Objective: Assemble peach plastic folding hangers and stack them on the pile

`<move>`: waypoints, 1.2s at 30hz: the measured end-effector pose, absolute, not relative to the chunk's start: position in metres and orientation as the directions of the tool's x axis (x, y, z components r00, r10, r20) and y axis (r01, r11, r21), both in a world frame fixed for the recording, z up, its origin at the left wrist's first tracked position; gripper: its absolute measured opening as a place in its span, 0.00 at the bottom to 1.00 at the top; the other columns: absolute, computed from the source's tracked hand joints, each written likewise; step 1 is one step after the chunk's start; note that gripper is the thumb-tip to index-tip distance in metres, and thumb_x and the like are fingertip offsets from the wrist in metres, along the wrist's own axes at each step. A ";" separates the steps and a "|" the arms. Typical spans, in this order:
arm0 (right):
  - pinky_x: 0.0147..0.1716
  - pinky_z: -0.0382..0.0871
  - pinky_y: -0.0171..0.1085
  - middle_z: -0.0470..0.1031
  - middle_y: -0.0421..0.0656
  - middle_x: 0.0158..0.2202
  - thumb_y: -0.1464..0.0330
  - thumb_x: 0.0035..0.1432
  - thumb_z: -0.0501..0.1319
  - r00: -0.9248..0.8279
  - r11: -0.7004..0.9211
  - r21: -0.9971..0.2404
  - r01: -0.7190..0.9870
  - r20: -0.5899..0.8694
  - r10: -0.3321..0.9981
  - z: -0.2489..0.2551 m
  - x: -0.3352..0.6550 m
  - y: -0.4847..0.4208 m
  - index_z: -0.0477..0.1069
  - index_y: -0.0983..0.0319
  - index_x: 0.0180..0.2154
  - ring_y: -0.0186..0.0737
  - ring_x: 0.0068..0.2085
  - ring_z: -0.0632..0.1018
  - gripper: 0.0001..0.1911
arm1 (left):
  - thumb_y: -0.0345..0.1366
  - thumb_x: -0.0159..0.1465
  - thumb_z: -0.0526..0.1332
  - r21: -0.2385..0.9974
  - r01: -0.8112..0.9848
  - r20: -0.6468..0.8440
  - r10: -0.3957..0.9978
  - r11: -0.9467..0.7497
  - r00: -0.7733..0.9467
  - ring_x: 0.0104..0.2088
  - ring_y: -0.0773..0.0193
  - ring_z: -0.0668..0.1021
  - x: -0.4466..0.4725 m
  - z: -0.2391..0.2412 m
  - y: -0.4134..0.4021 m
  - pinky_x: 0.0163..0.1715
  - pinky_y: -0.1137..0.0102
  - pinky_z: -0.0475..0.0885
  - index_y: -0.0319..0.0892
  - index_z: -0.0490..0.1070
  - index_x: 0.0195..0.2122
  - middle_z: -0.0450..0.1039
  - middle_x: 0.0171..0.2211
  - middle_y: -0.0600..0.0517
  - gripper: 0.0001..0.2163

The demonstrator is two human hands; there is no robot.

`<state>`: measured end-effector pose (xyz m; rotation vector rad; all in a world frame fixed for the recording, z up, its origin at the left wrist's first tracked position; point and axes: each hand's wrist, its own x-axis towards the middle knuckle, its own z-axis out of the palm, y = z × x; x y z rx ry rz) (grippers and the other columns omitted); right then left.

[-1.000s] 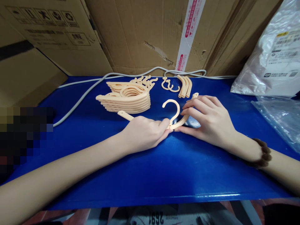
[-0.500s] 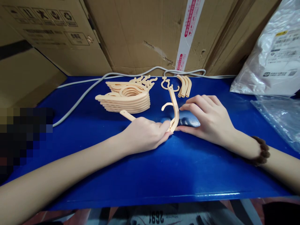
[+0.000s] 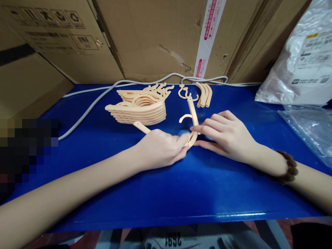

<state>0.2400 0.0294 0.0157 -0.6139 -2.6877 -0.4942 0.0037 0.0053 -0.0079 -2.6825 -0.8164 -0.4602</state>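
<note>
A peach plastic folding hanger [image 3: 192, 121] lies on the blue table [image 3: 166, 193] between my hands, its right arm swung upright beside its hook. My left hand [image 3: 160, 148] is closed over the hanger's left arm, whose tip pokes out at the back, and pinches the centre joint. My right hand [image 3: 225, 135] has its fingers stretched toward the joint, fingertips touching the raised arm. A stack of finished peach hangers [image 3: 138, 109] sits just behind my left hand.
Loose peach hooks [image 3: 185, 93] and curved arm pieces [image 3: 204, 93] lie at the table's back. A grey cable [image 3: 85, 110] runs along the rear. Cardboard boxes [image 3: 155, 38] wall the back and left. Plastic bags [image 3: 303, 69] crowd the right side.
The hanger's right arm has swung up from lying flat to standing upright next to the hook. My right hand has shifted left toward the joint. My left hand has stayed put.
</note>
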 end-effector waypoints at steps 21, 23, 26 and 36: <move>0.32 0.56 0.38 0.71 0.44 0.30 0.64 0.69 0.51 -0.833 0.874 0.134 0.468 0.398 0.385 0.018 0.235 0.026 0.73 0.65 0.37 0.40 0.31 0.67 0.16 | 0.34 0.67 0.48 -0.086 0.529 0.281 0.489 -0.844 0.826 0.20 0.62 0.77 0.006 -0.003 0.003 0.17 0.71 0.59 0.39 0.65 0.35 0.73 0.22 0.53 0.09; 0.32 0.57 0.38 0.71 0.44 0.30 0.63 0.70 0.51 -0.832 0.874 0.130 0.468 0.397 0.387 0.018 0.235 0.026 0.73 0.65 0.37 0.40 0.31 0.67 0.16 | 0.34 0.67 0.48 -0.089 0.534 0.280 0.494 -0.841 0.824 0.20 0.63 0.77 0.006 -0.002 0.002 0.17 0.71 0.59 0.40 0.65 0.34 0.73 0.22 0.53 0.09; 0.33 0.58 0.38 0.72 0.45 0.31 0.63 0.70 0.52 -0.834 0.879 0.099 0.466 0.380 0.400 0.018 0.234 0.026 0.73 0.64 0.38 0.40 0.32 0.68 0.15 | 0.33 0.66 0.49 -0.093 0.535 0.293 0.491 -0.839 0.820 0.20 0.63 0.77 0.006 0.000 0.002 0.17 0.70 0.59 0.40 0.65 0.34 0.73 0.22 0.54 0.07; 0.34 0.62 0.37 0.73 0.45 0.32 0.63 0.70 0.52 -0.765 0.811 0.024 0.584 0.350 0.540 0.020 0.242 0.035 0.71 0.63 0.37 0.39 0.33 0.70 0.14 | 0.33 0.62 0.53 -0.183 0.527 0.356 0.444 -0.830 0.823 0.24 0.61 0.74 0.008 0.002 -0.001 0.23 0.65 0.64 0.42 0.68 0.32 0.70 0.23 0.54 0.05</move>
